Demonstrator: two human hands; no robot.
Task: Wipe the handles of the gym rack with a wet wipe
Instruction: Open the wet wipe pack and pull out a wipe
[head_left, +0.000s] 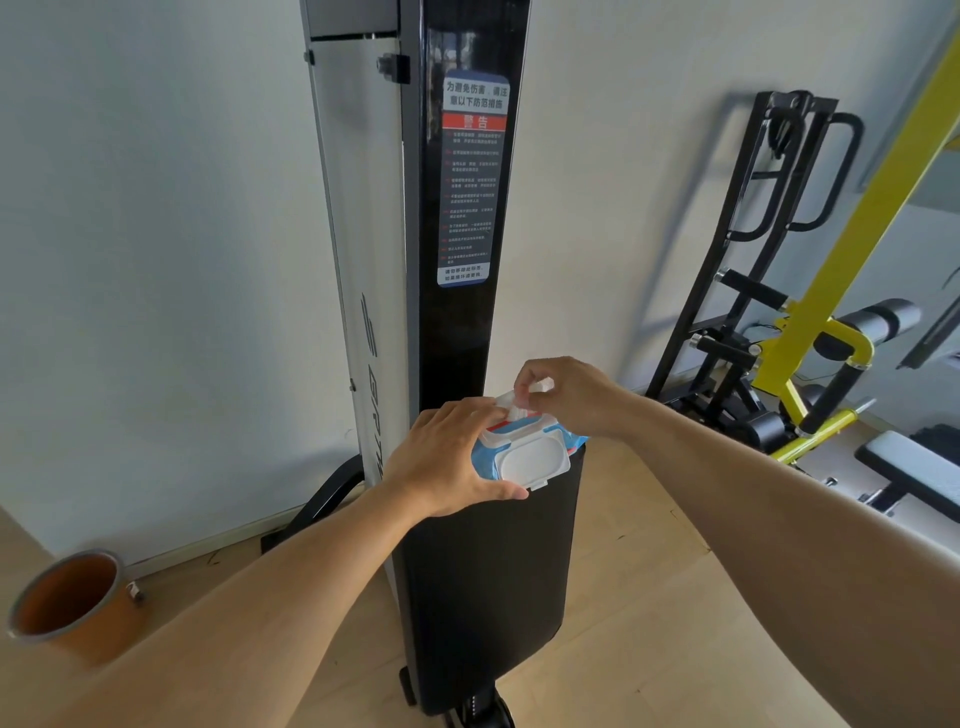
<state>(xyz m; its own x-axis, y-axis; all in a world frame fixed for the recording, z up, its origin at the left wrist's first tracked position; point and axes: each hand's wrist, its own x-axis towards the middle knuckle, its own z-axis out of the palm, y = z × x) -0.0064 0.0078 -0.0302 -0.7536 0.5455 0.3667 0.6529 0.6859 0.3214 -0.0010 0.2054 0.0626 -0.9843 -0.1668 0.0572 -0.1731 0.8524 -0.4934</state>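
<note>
Wet wipe (524, 400) coming up out of the pack now, a white twist of tissue pinched between the right hand's (566, 395) fingertips, part of it bunched at the opening and part sticking out past the fingers. This looks like the fetching step, with no wiping begun. The wipe pack (524, 457), blue with a white flip lid standing open toward the camera, sits at the far end of a black padded bench (493, 597), and the left hand (447, 462) grips it from the side, thumb under the lid edge, holding it down. Next move, I'd say, calls for a clean upward pull to free one sheet while the left hand keeps the pack from lifting with it. Off to the right, well apart, stands the black gym rack (769, 228) against the wall, its curved padded handles (831, 176) untouched. A yellow frame (857, 234) crosses in front of it, and an orange bucket (72, 603) sits lower left on the floor.
</note>
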